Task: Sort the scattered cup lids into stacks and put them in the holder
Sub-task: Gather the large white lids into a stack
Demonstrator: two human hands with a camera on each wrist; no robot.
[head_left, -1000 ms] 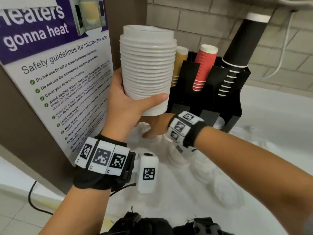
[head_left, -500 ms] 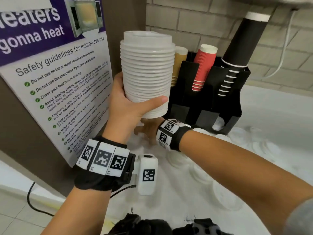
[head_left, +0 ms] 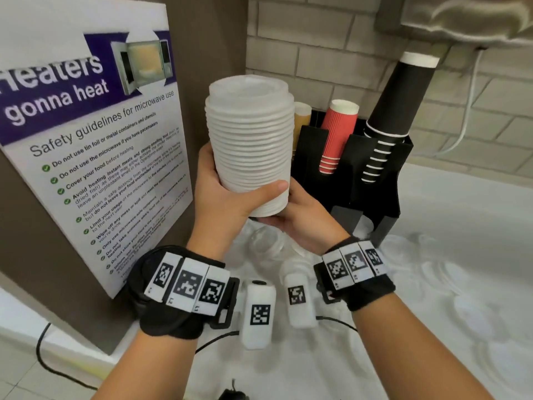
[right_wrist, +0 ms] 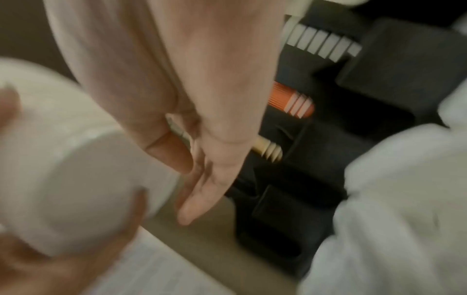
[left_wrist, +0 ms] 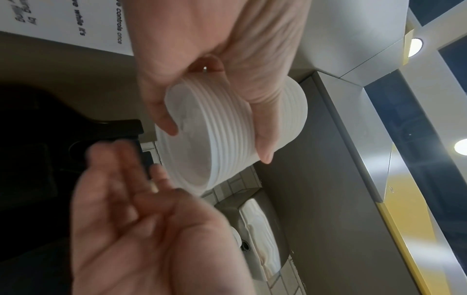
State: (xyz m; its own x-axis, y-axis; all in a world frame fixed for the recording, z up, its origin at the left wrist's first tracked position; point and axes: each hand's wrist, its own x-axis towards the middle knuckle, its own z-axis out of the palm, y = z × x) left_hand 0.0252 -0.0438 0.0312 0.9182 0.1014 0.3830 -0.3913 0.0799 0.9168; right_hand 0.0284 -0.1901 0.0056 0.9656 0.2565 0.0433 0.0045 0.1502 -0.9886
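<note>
From the head camera, the left hand [head_left: 222, 194] holds a tall stack of white lids [head_left: 250, 140] upright in the air, thumb across the front near the bottom and fingers curled round the far side. The right hand [head_left: 300, 217] sits under the stack's base, palm up, fingers reaching beneath it; whether they press the bottom lid cannot be told from here. Just to the right of the stack stands the black holder [head_left: 372, 180], with red cups [head_left: 336, 134], tan cups [head_left: 301, 116] and a long sleeve of black cups [head_left: 395, 111] leaning in its slots. Clear lids [head_left: 450, 272] lie scattered on the white surface [head_left: 476, 215] to the right of the holder and below the hands. A microwave safety poster [head_left: 95, 145] leans on the wall at left.

In the left wrist view, the left hand [left_wrist: 222, 49] has its grip wrapped round the lid stack [left_wrist: 235, 135], thumb on one side and fingers on the other. The right hand [left_wrist: 141, 229] is below, blurred, palm up with fingers straight, close to the stack's open underside.

The right wrist view is blurred. The right hand [right_wrist: 202, 139] shows straight fingers, holding nothing, beside the stack [right_wrist: 76, 169], with the holder [right_wrist: 353, 139] beyond.
</note>
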